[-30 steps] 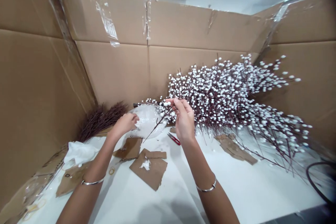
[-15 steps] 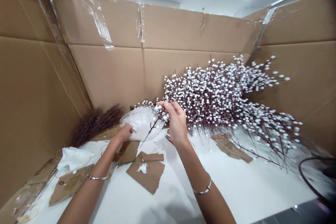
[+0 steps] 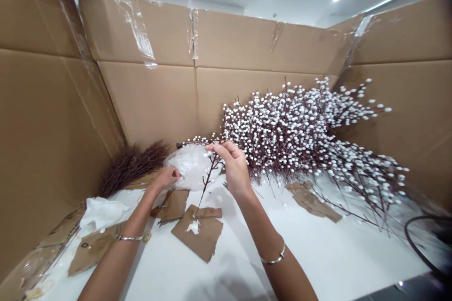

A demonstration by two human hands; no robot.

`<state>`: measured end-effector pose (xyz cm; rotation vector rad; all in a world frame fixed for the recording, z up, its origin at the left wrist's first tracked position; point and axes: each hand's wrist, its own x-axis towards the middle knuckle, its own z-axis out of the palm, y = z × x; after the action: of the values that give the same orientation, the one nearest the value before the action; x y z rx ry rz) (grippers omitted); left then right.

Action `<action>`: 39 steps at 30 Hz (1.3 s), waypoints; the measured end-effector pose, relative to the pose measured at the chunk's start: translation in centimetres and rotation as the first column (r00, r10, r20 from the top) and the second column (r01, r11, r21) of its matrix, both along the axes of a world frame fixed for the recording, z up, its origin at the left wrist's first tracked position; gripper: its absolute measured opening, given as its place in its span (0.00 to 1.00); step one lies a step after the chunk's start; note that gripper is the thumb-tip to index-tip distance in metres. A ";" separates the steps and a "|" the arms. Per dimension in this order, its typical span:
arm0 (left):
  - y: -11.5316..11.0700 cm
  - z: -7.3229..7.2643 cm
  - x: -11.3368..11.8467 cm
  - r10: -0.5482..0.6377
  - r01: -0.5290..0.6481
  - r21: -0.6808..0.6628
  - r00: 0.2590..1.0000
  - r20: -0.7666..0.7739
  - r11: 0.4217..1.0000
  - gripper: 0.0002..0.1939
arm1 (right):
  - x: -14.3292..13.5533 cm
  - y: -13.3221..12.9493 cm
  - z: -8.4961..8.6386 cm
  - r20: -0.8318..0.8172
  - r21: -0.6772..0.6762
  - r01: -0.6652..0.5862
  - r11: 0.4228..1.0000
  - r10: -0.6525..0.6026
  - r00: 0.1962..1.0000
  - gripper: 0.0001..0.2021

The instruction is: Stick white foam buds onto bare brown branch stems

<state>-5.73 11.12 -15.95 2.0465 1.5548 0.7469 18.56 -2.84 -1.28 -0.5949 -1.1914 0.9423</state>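
head view: right grip (image 3: 237, 168) pinches brown twig (image 3: 209, 175).

From where I stand, a thin, dark brown twig (image 3: 208, 178) hangs at a slant, pinched near its upper part by the right hand (image 3: 231, 162). Short side shoots fork off its bare lower length, with white beads up by the fingertips, and its bottom end points down and toward the left. Behind it a clear plastic bag (image 3: 189, 169) lies bulging on its spot, creased and shiny, whitish inside; its contents are too blurred to tell.
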 end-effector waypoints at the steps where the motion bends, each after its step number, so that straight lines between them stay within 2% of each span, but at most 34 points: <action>1: -0.2 1.0 0.2 0.020 -0.021 0.033 0.999 0.039 0.999 0.08 | 0.0 0.0 0.0 0.008 0.000 -0.005 1.000 0.005 1.000 0.07; 4: -1.3 4.7 1.3 0.050 -0.075 0.132 0.982 0.182 0.988 0.10 | -0.1 -0.1 -0.1 0.038 0.000 -0.048 0.999 0.048 0.998 0.07; 7: -3.9 8.7 3.2 -0.021 -0.043 0.179 0.938 0.345 0.983 0.19 | -0.2 -0.2 -0.1 0.070 -0.022 -0.112 0.993 0.113 0.991 0.07; 9: -6.2 11.0 4.7 -0.140 0.026 0.187 0.766 0.627 0.982 0.20 | -0.3 -0.3 -0.1 0.076 -0.040 -0.143 0.989 0.145 0.986 0.07; 10: -7.3 11.9 5.4 -0.179 0.060 0.190 0.684 0.707 0.980 0.19 | -0.4 -0.2 -0.2 0.075 -0.046 -0.155 0.987 0.158 0.985 0.07; 13: -10.0 13.6 6.9 -0.249 0.139 0.206 0.535 0.807 0.969 0.16 | -0.5 -0.1 -0.3 0.060 -0.062 -0.199 0.978 0.203 0.977 0.07; 16: -11.0 13.9 7.6 -0.284 0.168 0.231 0.484 0.828 0.958 0.13 | -0.5 0.0 -0.5 0.055 -0.084 -0.236 0.968 0.241 0.969 0.07; 29: -11.4 13.9 8.0 -0.333 0.203 0.270 0.427 0.841 0.941 0.09 | -0.8 0.1 -0.6 0.009 -0.100 -0.279 0.955 0.281 0.960 0.07; 39: -11.3 13.6 7.9 -0.369 0.137 0.348 0.491 0.789 0.927 0.10 | -0.5 -0.7 -0.2 0.006 -0.178 -0.287 0.941 0.292 0.956 0.08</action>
<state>2.22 -0.18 -2.34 1.5448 0.5755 1.5662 18.08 -3.50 -1.45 -0.5851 -1.2551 1.3020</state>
